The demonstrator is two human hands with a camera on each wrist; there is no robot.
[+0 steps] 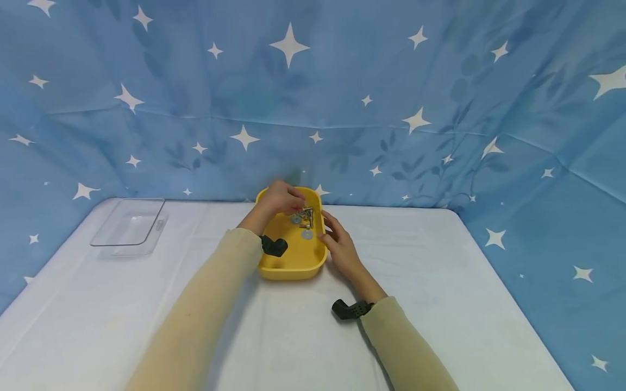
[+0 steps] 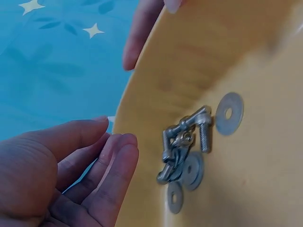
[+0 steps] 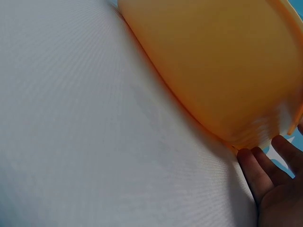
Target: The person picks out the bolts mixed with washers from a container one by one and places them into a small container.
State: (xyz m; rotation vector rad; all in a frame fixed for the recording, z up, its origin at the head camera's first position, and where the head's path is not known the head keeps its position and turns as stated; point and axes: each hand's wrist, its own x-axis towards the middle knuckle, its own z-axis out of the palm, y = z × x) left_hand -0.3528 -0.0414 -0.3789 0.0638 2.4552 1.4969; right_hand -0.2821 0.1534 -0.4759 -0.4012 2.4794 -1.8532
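Note:
A yellow tray (image 1: 288, 262) sits at the far middle of the table. Several silver socket-head screws (image 2: 204, 135) and flat round washers (image 2: 234, 124) are heaped in it, toward its far right part. My left hand (image 1: 280, 198) reaches over the tray; in the left wrist view its fingers are loosely bent near the thumb, with nothing visible between them. At the tray's right side, my right hand (image 1: 344, 252) holds the rim, fingers along the outer wall and a digit tip over the edge. In the right wrist view only part of that hand shows.
A clear, shallow plastic container (image 1: 155, 225) stands at the back left of the white-covered table (image 1: 415, 260), a transparent lid-like sheet over it. A blue star-patterned curtain (image 1: 342, 70) hangs directly behind the tray and along the sides. Each wrist wears a black camera (image 1: 351, 309).

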